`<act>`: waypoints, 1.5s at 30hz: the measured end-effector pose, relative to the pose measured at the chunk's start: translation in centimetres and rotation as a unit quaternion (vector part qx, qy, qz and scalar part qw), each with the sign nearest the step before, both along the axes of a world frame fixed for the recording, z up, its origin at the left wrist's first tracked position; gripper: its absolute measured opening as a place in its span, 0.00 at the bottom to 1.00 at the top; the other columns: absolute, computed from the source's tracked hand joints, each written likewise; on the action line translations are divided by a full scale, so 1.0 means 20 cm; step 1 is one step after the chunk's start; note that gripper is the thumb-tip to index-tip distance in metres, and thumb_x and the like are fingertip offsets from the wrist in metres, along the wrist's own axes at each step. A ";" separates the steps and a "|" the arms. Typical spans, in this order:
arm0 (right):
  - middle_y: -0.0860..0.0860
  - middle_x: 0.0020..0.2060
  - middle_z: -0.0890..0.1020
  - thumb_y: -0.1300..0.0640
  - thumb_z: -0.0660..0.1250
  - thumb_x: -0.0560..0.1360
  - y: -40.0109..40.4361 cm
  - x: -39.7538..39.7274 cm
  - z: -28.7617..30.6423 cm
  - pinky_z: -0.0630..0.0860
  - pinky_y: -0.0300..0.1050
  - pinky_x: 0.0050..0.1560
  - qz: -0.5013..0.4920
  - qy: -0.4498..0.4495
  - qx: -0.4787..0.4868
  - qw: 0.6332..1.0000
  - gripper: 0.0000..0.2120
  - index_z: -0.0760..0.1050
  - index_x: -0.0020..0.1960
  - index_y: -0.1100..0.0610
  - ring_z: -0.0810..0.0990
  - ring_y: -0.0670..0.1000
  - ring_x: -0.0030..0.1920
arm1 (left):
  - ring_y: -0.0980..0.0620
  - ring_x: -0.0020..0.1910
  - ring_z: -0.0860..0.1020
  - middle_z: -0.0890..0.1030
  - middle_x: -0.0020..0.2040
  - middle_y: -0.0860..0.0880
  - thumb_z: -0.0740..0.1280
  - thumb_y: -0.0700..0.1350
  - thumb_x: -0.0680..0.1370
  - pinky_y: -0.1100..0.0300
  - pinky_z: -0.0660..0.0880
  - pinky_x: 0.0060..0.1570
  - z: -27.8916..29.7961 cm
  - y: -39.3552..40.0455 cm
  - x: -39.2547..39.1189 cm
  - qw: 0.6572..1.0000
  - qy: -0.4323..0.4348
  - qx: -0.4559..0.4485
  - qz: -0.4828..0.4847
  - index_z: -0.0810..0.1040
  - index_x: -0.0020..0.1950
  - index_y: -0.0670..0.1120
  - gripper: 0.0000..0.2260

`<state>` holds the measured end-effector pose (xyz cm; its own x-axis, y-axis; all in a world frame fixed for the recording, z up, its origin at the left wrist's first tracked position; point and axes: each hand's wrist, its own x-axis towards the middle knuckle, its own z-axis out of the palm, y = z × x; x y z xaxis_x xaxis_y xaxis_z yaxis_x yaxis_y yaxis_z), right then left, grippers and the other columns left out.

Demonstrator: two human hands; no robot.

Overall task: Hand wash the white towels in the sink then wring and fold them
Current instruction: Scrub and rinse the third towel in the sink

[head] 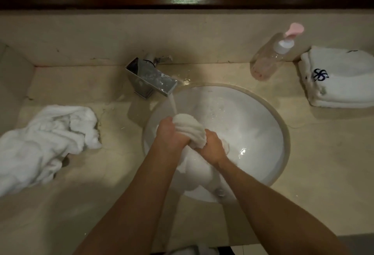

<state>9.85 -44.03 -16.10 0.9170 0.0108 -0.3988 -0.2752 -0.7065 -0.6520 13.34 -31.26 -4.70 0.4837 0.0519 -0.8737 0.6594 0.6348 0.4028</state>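
while water runs from the square chrome faucet (150, 79) into the round white sink (263, 117), both hands work one white towel (190, 128) over the basin. left hand (172, 133) grips the bunched upper end, fingers curled round it, right where the stream lands. right hand (212, 146) grips the lower part of the same bunch, knuckles toward the left hand, the two hands touching. rest of the towel hangs down into the basin below the wrists; forearms cover part of it and the near rim, so can't tell how it lies at the bottom.

around it on the beige counter (101, 183): crumpled white towels (46, 139) heaped left of the sink, well apart from the basin. folded white towels (340, 80) stacked at the far right, dark blue emblem on top. clear pump bottle (269, 58) with pink nozzle stands between the faucet and that stack, near the back wall. dark wood mirror frame (182, 0) runs across the top.
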 end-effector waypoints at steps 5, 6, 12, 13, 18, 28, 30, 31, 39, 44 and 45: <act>0.52 0.52 0.86 0.57 0.73 0.75 -0.12 0.07 0.16 0.80 0.46 0.54 -0.025 0.028 0.113 0.993 0.14 0.82 0.60 0.57 0.84 0.52 0.54 | 0.41 0.65 0.74 0.75 0.66 0.41 0.62 0.50 0.82 0.48 0.73 0.59 -0.14 0.17 -0.01 0.999 0.007 -0.036 0.034 0.72 0.67 0.42 0.17; 0.52 0.50 0.86 0.58 0.72 0.74 -0.13 0.10 0.23 0.81 0.48 0.52 -0.010 0.017 0.106 0.994 0.12 0.82 0.58 0.56 0.85 0.52 0.51 | 0.42 0.63 0.75 0.76 0.64 0.42 0.66 0.52 0.79 0.49 0.74 0.56 -0.17 0.20 -0.04 0.998 -0.008 0.047 -0.045 0.74 0.64 0.44 0.18; 0.46 0.44 0.80 0.56 0.71 0.73 -0.06 0.26 0.68 0.75 0.46 0.48 0.221 0.003 -0.040 0.974 0.08 0.72 0.47 0.50 0.80 0.51 0.47 | 0.49 0.79 0.51 0.53 0.80 0.49 0.76 0.50 0.70 0.54 0.57 0.75 -0.22 0.19 -0.13 0.627 -0.373 0.468 -0.498 0.46 0.81 0.49 0.49; 0.44 0.43 0.78 0.57 0.72 0.73 -0.04 0.27 0.75 0.73 0.42 0.46 0.244 0.020 -0.034 0.969 0.10 0.71 0.46 0.49 0.79 0.48 0.46 | 0.51 0.79 0.54 0.56 0.80 0.50 0.76 0.51 0.70 0.57 0.58 0.74 -0.17 0.17 -0.10 0.611 -0.414 0.448 -0.505 0.44 0.81 0.50 0.50; 0.42 0.43 0.78 0.54 0.77 0.71 -0.08 0.26 0.98 0.72 0.33 0.40 0.233 0.018 0.028 0.972 0.19 0.68 0.53 0.49 0.79 0.40 0.43 | 0.65 0.45 0.80 0.82 0.48 0.56 0.75 0.46 0.71 0.71 0.73 0.42 0.04 0.16 0.05 0.694 -0.492 0.354 -0.389 0.76 0.65 0.49 0.23; 0.50 0.50 0.86 0.59 0.77 0.70 -0.24 0.16 0.87 0.80 0.52 0.54 0.052 -0.044 0.249 0.966 0.16 0.82 0.58 0.52 0.84 0.50 0.52 | 0.55 0.46 0.81 0.83 0.46 0.52 0.72 0.53 0.71 0.58 0.77 0.44 0.33 0.10 0.11 0.645 -0.488 0.429 -0.402 0.80 0.50 0.45 0.14; 0.49 0.49 0.86 0.63 0.76 0.72 -0.23 0.12 0.85 0.80 0.45 0.52 0.016 -0.049 0.290 0.956 0.15 0.80 0.58 0.56 0.84 0.48 0.51 | 0.62 0.49 0.80 0.83 0.50 0.57 0.70 0.52 0.73 0.64 0.76 0.48 0.37 0.10 0.08 0.691 -0.480 0.376 -0.388 0.81 0.56 0.50 0.14; 0.49 0.49 0.86 0.63 0.76 0.72 -0.21 0.11 0.83 0.80 0.45 0.52 0.017 -0.053 0.273 0.961 0.15 0.80 0.58 0.56 0.84 0.48 0.51 | 0.62 0.49 0.81 0.83 0.50 0.57 0.69 0.52 0.72 0.65 0.77 0.48 0.40 0.10 0.06 0.701 -0.478 0.365 -0.384 0.81 0.56 0.52 0.14; 0.49 0.47 0.85 0.67 0.68 0.75 -0.05 0.03 0.93 0.80 0.48 0.53 -0.073 -0.140 0.303 0.940 0.11 0.81 0.54 0.55 0.82 0.46 0.48 | 0.58 0.47 0.81 0.83 0.45 0.57 0.67 0.53 0.66 0.66 0.75 0.46 0.47 0.07 0.02 0.757 -0.467 0.317 -0.328 0.81 0.50 0.53 0.14; 0.51 0.56 0.82 0.60 0.69 0.76 0.03 0.00 1.02 0.78 0.40 0.54 -0.102 -0.192 0.325 0.921 0.18 0.73 0.65 0.57 0.82 0.46 0.56 | 0.55 0.45 0.79 0.82 0.44 0.53 0.61 0.54 0.70 0.66 0.73 0.47 0.54 0.06 -0.04 0.740 -0.466 0.379 -0.303 0.81 0.49 0.48 0.16; 0.51 0.57 0.82 0.59 0.70 0.77 0.04 -0.01 1.04 0.78 0.39 0.53 -0.107 -0.191 0.322 0.921 0.19 0.72 0.67 0.57 0.81 0.46 0.56 | 0.55 0.46 0.79 0.82 0.45 0.53 0.61 0.55 0.70 0.62 0.74 0.48 0.54 0.06 -0.07 0.748 -0.462 0.365 -0.307 0.81 0.49 0.49 0.15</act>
<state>9.68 -43.27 4.62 0.9976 -0.0654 -0.0207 -0.0269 -0.0960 -0.9950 12.04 -29.97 6.16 0.9918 -0.1281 -0.0003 -0.0365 -0.2850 0.9578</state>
